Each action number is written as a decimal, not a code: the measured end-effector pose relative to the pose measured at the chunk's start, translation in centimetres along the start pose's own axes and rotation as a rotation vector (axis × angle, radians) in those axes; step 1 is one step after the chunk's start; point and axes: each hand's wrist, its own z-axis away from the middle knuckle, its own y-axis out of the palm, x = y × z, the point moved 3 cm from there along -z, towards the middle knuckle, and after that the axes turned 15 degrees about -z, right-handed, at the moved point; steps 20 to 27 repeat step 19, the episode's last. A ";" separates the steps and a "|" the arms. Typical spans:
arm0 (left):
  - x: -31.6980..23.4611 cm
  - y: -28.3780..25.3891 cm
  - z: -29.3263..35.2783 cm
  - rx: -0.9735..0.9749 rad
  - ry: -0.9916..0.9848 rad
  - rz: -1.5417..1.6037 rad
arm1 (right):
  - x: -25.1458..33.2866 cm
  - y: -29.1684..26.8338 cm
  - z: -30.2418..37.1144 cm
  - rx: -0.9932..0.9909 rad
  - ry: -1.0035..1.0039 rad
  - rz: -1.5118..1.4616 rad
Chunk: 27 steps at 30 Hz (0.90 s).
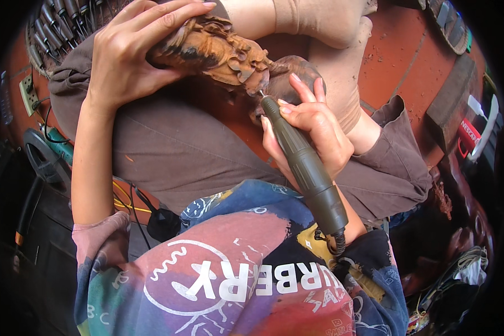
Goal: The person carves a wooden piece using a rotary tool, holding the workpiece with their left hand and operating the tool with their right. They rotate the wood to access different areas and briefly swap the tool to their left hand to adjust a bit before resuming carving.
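Note:
A reddish-brown carved wooden figure (215, 50) rests across my lap at the top centre. My left hand (131, 53) grips its upper left part, fingers curled over the carving. My right hand (313, 126) holds a dark green rotary carving handpiece (305, 165) like a pen. Its thin bit touches the carving's right side near a rounded part (297, 70). A coiled black cord leaves the tool's lower end.
My grey-brown trousers (179, 145) and colourful shirt (235, 274) fill the middle. A rack of metal tool bits (56, 28) sits at the top left, a green power tool (56, 148) at the left. The red tiled floor (397, 50) and clutter lie to the right.

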 end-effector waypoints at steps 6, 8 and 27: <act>0.1 -0.1 0.0 0.012 -0.007 -0.012 | 0.3 -0.7 -0.1 0.081 0.079 -0.080; 0.1 0.0 0.0 0.015 -0.012 -0.010 | -0.3 -1.1 0.0 0.021 0.094 -0.152; 0.5 0.4 0.8 0.043 -0.061 -0.008 | -1.6 -1.1 0.6 -0.011 0.210 -0.214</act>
